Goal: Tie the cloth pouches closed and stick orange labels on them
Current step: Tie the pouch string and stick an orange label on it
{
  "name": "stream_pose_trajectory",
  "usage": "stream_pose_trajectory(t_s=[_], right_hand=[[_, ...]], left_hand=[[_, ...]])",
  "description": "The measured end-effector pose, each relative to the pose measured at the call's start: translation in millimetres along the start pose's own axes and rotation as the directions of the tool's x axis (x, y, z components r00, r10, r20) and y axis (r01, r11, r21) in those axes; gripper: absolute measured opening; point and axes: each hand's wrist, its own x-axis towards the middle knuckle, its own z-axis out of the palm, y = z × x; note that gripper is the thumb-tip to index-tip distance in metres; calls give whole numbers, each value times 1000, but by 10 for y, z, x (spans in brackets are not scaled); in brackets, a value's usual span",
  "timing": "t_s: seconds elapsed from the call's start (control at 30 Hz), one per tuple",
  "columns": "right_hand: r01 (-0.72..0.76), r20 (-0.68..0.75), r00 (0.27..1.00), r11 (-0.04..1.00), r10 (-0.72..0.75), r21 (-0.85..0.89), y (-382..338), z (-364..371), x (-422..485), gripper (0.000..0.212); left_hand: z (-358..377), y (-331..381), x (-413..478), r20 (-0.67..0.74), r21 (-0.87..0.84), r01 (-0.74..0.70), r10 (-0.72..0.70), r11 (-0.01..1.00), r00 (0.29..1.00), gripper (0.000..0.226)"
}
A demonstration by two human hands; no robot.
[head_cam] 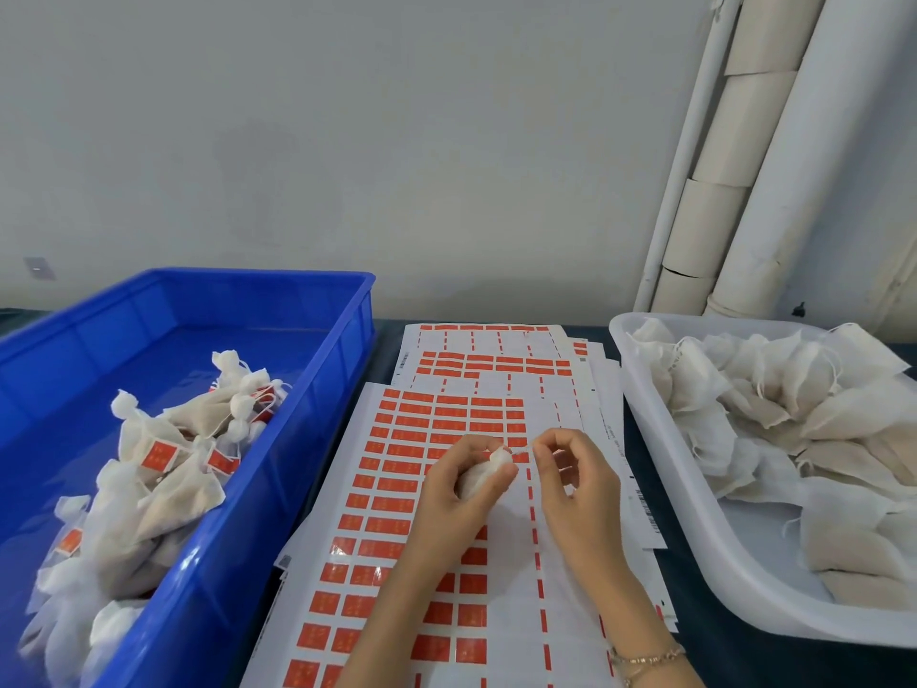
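2 bare hands meet above a spread of label sheets. The left hand (459, 486) curls its fingers round a small white cloth pouch (485, 475) of coarse woven fabric, gripping it so that only the gathered, puckered top shows above the thumb. The right hand (578, 481) sits just beside that top with its fingers curled and its thumb and forefinger pressed together; I cannot tell whether they grip a string, as anything between them is too small to see. A thin beaded bracelet (645, 656) circles the right wrist.

Beneath the hands lie several overlapping glossy white backing sheets (570, 563), set in rows with orange rectangular labels (404, 441); many cells on the right side are bare.

On the left stands a deep blue plastic crate (317, 389) with ribbed walls, holding tied pouches (149, 469), knotted at the neck, several bearing orange tags. On the right a shallow white plastic tray (645, 404) with rounded corners holds a heap of limp open-topped pouches (794, 404) with frayed edges and loose strings. Smooth white pipes (794, 141) rise against the pale grey wall behind.
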Motion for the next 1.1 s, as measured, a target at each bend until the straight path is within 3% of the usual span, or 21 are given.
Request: stream_pose_trajectory(t_s=[0.17,0.3,0.63,0.83,1.1], right_hand=[[15,16,1000,997,-14,-74,34,33,-16,10],[85,-8,996,985,-88,-151,49,32,-30,19],[131,-130,978,969,-160,-208,57,-10,-11,14],[77,-70,994,995,-81,-58,45,-32,0,14],[-102,70,992,990,109,-93,67,34,-12,11]], left_hand=[[47,27,-50,106,-2,-2,2,1000,994,19],[66,46,-20,38,-50,-10,12,999,999,13],[36,102,-48,59,-170,-5,15,985,998,17],[22,59,-43,72,-113,66,-58,991,996,12],[-73,28,2,-167,-312,190,-251,931,954,21]])
